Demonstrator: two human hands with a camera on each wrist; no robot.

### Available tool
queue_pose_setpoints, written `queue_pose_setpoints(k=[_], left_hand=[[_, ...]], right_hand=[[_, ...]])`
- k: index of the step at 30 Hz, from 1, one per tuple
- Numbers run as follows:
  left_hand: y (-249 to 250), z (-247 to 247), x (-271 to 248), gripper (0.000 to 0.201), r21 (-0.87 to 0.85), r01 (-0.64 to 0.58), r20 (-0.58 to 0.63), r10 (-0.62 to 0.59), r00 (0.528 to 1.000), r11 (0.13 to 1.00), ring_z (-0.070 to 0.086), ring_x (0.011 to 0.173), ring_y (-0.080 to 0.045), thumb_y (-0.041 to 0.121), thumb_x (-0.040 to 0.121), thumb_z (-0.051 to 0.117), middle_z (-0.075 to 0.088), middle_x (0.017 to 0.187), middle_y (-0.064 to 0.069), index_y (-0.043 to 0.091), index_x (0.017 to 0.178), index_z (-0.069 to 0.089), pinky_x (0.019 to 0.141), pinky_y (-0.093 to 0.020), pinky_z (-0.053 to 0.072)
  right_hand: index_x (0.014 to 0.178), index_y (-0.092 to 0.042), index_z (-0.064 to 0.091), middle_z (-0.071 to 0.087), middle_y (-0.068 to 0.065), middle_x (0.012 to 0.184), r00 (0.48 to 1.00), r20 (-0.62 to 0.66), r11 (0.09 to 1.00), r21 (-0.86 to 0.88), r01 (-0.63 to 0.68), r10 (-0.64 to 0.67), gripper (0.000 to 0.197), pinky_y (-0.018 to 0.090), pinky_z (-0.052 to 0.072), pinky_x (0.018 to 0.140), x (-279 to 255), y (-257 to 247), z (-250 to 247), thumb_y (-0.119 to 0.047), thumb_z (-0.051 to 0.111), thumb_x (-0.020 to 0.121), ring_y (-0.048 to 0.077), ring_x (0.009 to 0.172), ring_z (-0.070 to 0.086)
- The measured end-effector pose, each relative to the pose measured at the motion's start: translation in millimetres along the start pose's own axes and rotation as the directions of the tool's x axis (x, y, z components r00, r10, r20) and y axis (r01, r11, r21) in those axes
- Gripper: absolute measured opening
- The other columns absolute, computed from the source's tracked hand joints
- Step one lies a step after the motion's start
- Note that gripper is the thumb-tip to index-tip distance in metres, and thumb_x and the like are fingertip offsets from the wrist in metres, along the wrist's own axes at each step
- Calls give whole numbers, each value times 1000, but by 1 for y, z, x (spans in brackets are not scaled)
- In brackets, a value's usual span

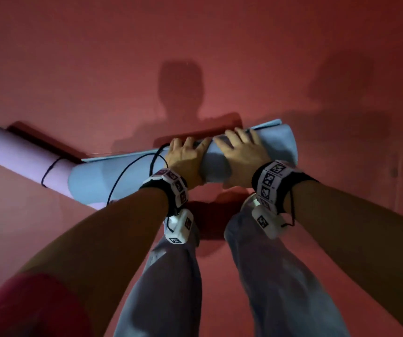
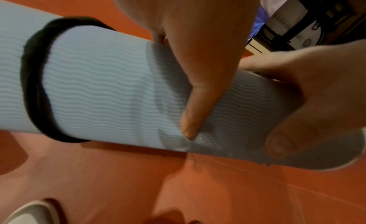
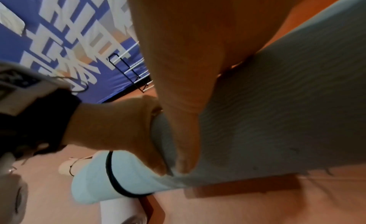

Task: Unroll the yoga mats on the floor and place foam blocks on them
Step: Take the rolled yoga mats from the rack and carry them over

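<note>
A rolled light blue yoga mat is held crosswise in front of my legs, its shadow on the red floor below. My left hand and right hand grip the roll side by side near its right half, fingers over the top. In the left wrist view my left thumb lies down the ribbed mat, with the right hand beside it. A black elastic band circles the roll's left part. The right wrist view shows the same mat and band.
A rolled lilac mat with its own black band lies on the floor at the left, its end under the blue roll. Red floor stretches ahead. My white shoe stands below the mat. A blue printed wall rises behind.
</note>
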State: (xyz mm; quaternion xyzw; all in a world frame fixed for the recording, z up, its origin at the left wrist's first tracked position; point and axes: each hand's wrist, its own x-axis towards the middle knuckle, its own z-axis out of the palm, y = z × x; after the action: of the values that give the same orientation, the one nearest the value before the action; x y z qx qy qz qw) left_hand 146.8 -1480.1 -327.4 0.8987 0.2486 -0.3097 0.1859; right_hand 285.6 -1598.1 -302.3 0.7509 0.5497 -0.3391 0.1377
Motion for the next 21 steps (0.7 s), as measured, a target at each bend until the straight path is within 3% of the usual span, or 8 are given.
queue_pose_setpoints(k=[3, 6, 8, 13, 17, 21], left_hand=[[-18, 22, 45, 119, 22, -6, -6, 6, 1000, 1000, 43, 111, -37, 54, 53, 85, 46, 127, -7, 34, 152, 23, 101, -47, 39], [-30, 51, 88, 111, 48, -14, -33, 15, 999, 999, 43, 110, -37, 54, 57, 81, 47, 126, -8, 33, 151, 25, 106, -48, 34], [-35, 69, 119, 107, 76, -16, -39, 19, 999, 997, 44, 108, -37, 53, 60, 78, 48, 125, -9, 32, 151, 26, 108, -48, 30], [-37, 88, 179, 104, 87, -36, -24, 38, 999, 996, 44, 111, -39, 54, 63, 76, 47, 127, -11, 33, 152, 26, 113, -53, 24], [-33, 107, 231, 107, 69, -32, 11, 32, 999, 997, 40, 123, -43, 56, 63, 79, 44, 134, -12, 35, 153, 23, 118, -55, 14], [-34, 120, 266, 109, 75, -26, 8, 25, 1000, 997, 37, 127, -42, 62, 63, 78, 43, 138, -11, 38, 153, 22, 120, -55, 9]], right_hand=[[156, -26, 4, 13, 11, 162, 998, 1, 997, -34, -62, 62, 122, 54, 9, 118, 51, 7, 33, -53, 80, 64, 34, 149, 10], [153, -29, 21, 32, 7, 152, 994, -85, 997, -7, -71, 70, 104, 51, 17, 116, 97, 22, 68, -44, 75, 66, 34, 142, 26], [148, -29, 31, 41, 5, 143, 991, -120, 998, 13, -58, 59, 98, 50, 23, 113, 127, 38, 90, -43, 73, 61, 33, 134, 36], [146, -31, 35, 43, 1, 142, 988, -141, 996, 63, -60, 68, 96, 50, 24, 113, 175, 72, 121, -44, 72, 57, 30, 132, 38], [143, -30, 38, 45, 1, 137, 983, -162, 994, 88, -72, 86, 92, 50, 27, 110, 214, 101, 144, -47, 65, 56, 30, 127, 42], [143, -32, 35, 43, -1, 140, 983, -155, 993, 82, -83, 95, 100, 51, 27, 112, 241, 120, 161, -44, 77, 52, 29, 128, 40]])
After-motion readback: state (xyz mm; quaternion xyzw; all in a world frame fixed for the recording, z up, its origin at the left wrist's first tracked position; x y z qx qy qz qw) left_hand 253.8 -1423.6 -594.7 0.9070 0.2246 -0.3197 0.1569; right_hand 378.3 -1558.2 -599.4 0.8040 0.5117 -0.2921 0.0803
